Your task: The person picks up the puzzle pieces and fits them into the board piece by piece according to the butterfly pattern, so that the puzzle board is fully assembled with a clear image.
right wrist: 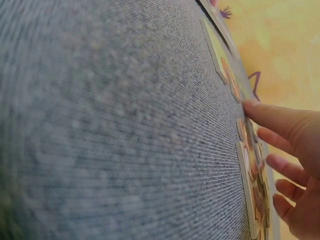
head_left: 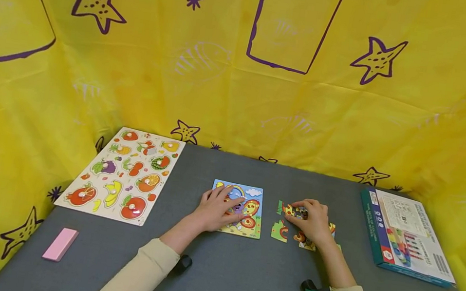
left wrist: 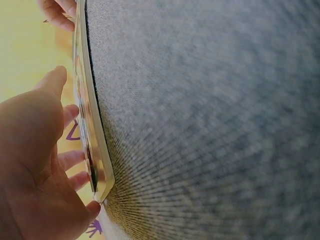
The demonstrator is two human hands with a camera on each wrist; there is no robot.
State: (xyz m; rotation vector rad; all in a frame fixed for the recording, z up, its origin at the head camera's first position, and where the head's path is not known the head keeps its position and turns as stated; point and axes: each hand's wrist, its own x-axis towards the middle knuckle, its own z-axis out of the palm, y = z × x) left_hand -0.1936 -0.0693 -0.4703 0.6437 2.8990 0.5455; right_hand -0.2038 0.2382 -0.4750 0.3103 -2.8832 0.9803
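Observation:
A square jigsaw board with a bright cartoon picture lies in the middle of the table. My left hand rests on it, fingers spread over the picture and relaxed; it hides part of the design. To the right of the board lie several loose jigsaw pieces, among them a green one with a red arc. My right hand is over this group, its thumb and index finger at opposite edges of a yellow and red jigsaw piece. In the right wrist view the thumb reaches down beside the flat pieces.
A fruit peg board lies at the left, with a pink block in front of it. A flat boxed set lies at the right. Yellow patterned cloth surrounds the grey table.

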